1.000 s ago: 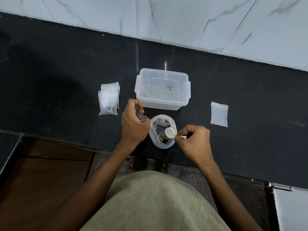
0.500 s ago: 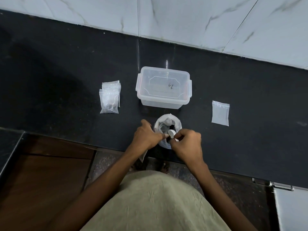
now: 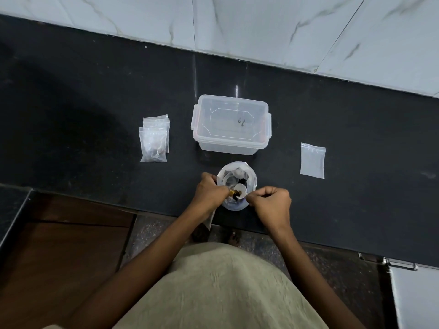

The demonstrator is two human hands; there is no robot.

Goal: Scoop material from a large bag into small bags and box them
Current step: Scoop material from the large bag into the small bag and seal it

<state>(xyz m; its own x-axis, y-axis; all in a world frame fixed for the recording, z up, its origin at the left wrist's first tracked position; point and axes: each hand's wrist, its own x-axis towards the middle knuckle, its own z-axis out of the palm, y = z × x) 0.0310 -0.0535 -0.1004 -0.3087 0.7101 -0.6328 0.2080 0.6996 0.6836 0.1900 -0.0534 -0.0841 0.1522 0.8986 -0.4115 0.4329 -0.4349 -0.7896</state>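
While the left hand (image 3: 209, 189) is pinching a small bag (image 3: 210, 218), the right hand (image 3: 273, 201) is gripping the scoop (image 3: 240, 194) over the large bag (image 3: 237, 184) beside it.

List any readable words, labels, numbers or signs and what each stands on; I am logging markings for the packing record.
Clear plastic box: one small dark handwritten mark, seen through the plastic, too unclear to read.
Small bags, empty bag, large bag, white scoop: no text visible.

Head view, steeply down over counter (image 3: 95, 103)
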